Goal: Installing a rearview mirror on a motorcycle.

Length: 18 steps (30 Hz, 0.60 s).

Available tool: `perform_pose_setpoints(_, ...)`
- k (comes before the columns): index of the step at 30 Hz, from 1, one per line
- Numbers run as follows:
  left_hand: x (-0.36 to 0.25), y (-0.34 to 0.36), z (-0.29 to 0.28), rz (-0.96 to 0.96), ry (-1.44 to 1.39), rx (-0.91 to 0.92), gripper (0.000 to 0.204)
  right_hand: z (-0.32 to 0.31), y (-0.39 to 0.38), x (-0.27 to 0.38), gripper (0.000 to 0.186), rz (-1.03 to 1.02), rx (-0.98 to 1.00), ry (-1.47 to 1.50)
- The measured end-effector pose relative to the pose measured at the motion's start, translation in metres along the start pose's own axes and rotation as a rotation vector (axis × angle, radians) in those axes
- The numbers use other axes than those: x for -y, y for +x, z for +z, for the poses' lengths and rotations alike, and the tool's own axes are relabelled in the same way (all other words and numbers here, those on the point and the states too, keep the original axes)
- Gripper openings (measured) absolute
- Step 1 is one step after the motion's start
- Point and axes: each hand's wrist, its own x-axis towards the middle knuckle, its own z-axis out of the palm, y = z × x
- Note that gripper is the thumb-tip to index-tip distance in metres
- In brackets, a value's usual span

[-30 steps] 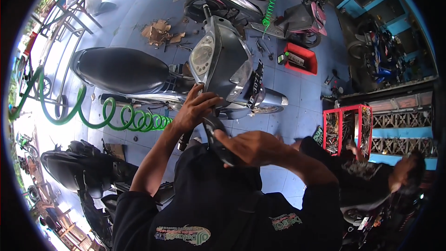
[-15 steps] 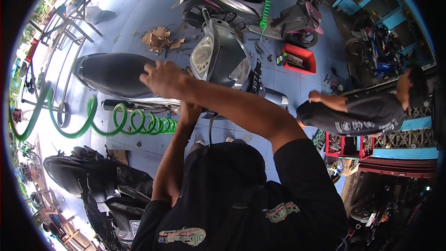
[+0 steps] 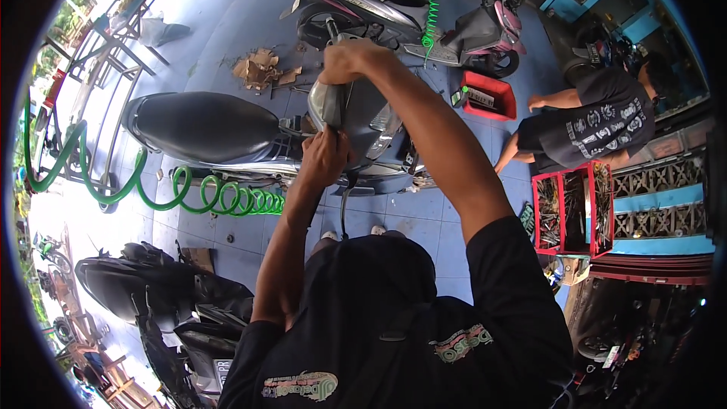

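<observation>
In front of me a grey motorbike stands sideways, its black seat (image 3: 201,125) to the left and its front end to the right. My right hand (image 3: 352,60) is closed over the far end of the handlebar cover (image 3: 326,106), with its fingertips partly hidden. At the near end of that cover, my left hand (image 3: 326,157) has its fingers curled against the edge. The pale instrument panel shows only as a narrow strip between my two hands. My right forearm crosses over the front bodywork and hides part of it.
A coiled green hose (image 3: 204,197) stretches along the bike's near side. Torn cardboard (image 3: 257,68) lies beyond the seat. Right of the bike are a red crate (image 3: 507,98), a co-worker (image 3: 591,121) in dark clothes and a red tool rack (image 3: 547,208). A dark scooter (image 3: 125,288) stands lower left.
My right hand has moved from the seat's front to the far end of the handlebar cover. My left hand has come up to its near end. The co-worker has shifted away, uncovering more of the tool rack.
</observation>
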Motion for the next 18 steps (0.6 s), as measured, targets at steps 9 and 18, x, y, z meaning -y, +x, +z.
perform_pose_setpoints(9, -0.058, 0.008, 0.035, -0.257, -0.293, -0.429, 0.044, 0.052, -0.013, -0.037, 0.078, -0.318, -0.503, 0.426)
perform_pose_setpoints(18, -0.068, 0.019, 0.046, -0.307, 0.121, -0.351, 0.058, 0.066, -0.111, -0.04, 0.077, 0.099, -0.511, 0.151)
